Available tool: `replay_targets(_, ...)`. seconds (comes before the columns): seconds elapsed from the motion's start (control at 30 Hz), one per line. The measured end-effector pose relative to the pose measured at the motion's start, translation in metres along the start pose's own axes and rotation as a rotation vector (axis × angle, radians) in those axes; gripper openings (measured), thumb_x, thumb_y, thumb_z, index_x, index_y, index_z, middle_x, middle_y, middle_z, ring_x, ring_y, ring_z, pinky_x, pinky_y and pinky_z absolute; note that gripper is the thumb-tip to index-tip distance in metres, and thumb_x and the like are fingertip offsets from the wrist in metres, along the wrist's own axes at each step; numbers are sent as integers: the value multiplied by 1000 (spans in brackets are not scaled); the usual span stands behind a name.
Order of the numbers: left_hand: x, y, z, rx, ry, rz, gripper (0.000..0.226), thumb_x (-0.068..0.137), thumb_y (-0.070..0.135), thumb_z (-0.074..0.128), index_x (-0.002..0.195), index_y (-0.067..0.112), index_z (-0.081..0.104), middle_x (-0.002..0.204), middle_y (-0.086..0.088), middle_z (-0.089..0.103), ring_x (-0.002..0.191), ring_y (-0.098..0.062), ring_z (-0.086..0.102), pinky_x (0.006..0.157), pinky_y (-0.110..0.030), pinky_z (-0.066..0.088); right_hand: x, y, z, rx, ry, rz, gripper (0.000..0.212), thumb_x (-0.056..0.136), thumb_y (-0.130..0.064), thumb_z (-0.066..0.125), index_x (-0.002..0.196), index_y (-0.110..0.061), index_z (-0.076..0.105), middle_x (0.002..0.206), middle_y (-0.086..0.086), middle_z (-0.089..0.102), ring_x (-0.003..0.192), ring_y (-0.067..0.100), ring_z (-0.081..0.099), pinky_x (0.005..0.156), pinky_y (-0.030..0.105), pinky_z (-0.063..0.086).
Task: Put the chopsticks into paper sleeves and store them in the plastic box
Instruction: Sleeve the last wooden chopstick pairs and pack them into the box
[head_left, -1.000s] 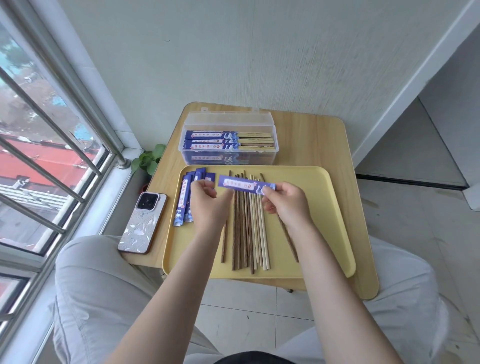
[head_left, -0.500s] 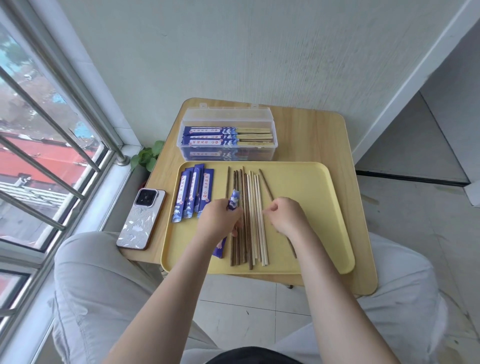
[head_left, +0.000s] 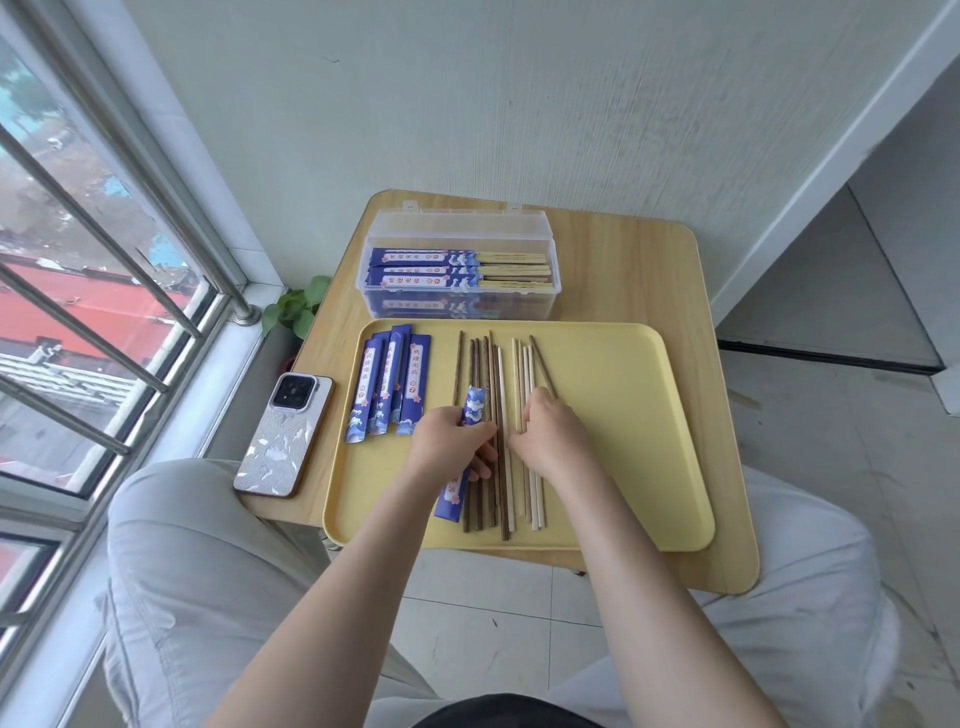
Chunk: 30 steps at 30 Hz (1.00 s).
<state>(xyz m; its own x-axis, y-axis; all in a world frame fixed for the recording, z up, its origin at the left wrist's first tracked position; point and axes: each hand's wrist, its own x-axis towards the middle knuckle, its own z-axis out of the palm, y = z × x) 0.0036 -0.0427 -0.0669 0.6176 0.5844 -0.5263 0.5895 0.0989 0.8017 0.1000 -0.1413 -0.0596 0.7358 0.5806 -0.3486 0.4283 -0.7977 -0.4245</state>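
Observation:
On the yellow tray (head_left: 623, 415) lie several loose chopsticks (head_left: 514, 374), dark brown ones to the left and pale ones to the right. My left hand (head_left: 449, 441) grips one blue paper sleeve (head_left: 475, 408), held lengthwise over the dark chopsticks. My right hand (head_left: 545, 431) rests on the pale chopsticks with its fingers bent down onto them; whether it pinches one is hidden. Several empty blue sleeves (head_left: 389, 384) lie at the tray's left. The clear plastic box (head_left: 457, 270) behind the tray holds sleeved chopsticks.
A phone (head_left: 283, 436) in a patterned case lies on the wooden table (head_left: 649, 270) left of the tray. A small green plant (head_left: 296, 306) sits by the window bars on the left. My knees are below the table's front edge.
A second ago both hands held the sleeve crosswise above the tray. My left hand has turned it lengthwise and lowered it; my right hand let go and dropped onto the pale chopsticks.

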Motion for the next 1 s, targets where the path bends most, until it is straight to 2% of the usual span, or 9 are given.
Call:
replay_targets(0.1, 1, 1, 2, -1, -8, -7, 14, 92, 13, 64, 84, 3, 58, 68, -12, 73, 43, -21, 61, 47, -27, 52, 3, -1, 6, -26, 44, -5, 38, 96, -22, 63, 122, -3, 44, 114, 16, 59, 97, 32, 63, 66, 31, 39)
replay_targets(0.3, 3, 0, 1, -16, 3, -14, 14, 92, 13, 64, 85, 1, 61, 73, -17, 74, 46, -21, 63, 50, -29, 55, 6, 0, 7, -3, 78, 6, 37, 94, -16, 64, 121, 1, 46, 117, 16, 61, 101, 31, 64, 68, 29, 42)
replay_targets(0.43, 3, -2, 2, -20, 11, -13, 16, 92, 14, 65, 88, -1, 62, 70, -15, 74, 48, -21, 64, 52, -30, 56, 6, 1, 7, 97, 83, -2, 22, 93, -14, 62, 109, -3, 54, 104, 11, 62, 82, 24, 58, 64, 29, 42)
replay_targets(0.6, 1, -1, 2, -66, 12, -26, 22, 91, 13, 66, 95, -8, 64, 72, -17, 74, 50, -23, 65, 53, -31, 55, 4, 5, 9, 316, 68, -15, 10, 91, -18, 64, 98, -13, 59, 83, -6, 55, 69, 9, 52, 53, 22, 35)
replay_targets(0.67, -2, 0, -2, -194, -2, -40, 26, 92, 15, 67, 101, -9, 65, 79, -18, 75, 57, -23, 67, 59, -33, 57, 4, 6, 8, 483, 47, -12, 6, 91, -19, 65, 95, -17, 60, 83, -3, 61, 66, 9, 54, 54, 21, 39)
replay_targets(0.77, -5, 5, -10, -445, -37, -4, 25, 93, 19, 69, 108, 0, 70, 99, -15, 76, 84, -26, 75, 81, -41, 62, 1, 5, -1, 756, -50, -21, 5, 94, -23, 67, 96, -19, 65, 77, 2, 68, 52, 11, 54, 51, 23, 44)
replay_targets(0.83, -3, 8, -13, -486, -50, 59, 26, 93, 24, 69, 109, 3, 72, 105, -14, 75, 98, -26, 73, 88, -41, 60, 0, 5, -7, 863, -144, -28, 9, 95, -25, 68, 100, -18, 68, 71, 2, 68, 49, 13, 51, 49, 25, 42)
replay_targets(0.93, -1, 9, -16, -488, 50, 92, 28, 92, 29, 70, 104, 5, 75, 103, -15, 75, 96, -24, 72, 96, -44, 56, -1, 11, -13, 827, -259, -46, 12, 93, -19, 70, 105, -17, 69, 76, 4, 71, 54, 15, 56, 51, 27, 44)
replay_targets(1.0, 1, 8, -22, -553, 137, 78, 26, 92, 30, 70, 102, 6, 76, 99, -10, 76, 95, -20, 72, 97, -45, 55, 0, 17, -19, 826, -275, -53, 16, 92, -9, 68, 107, -14, 68, 79, 5, 72, 57, 15, 60, 51, 26, 46)
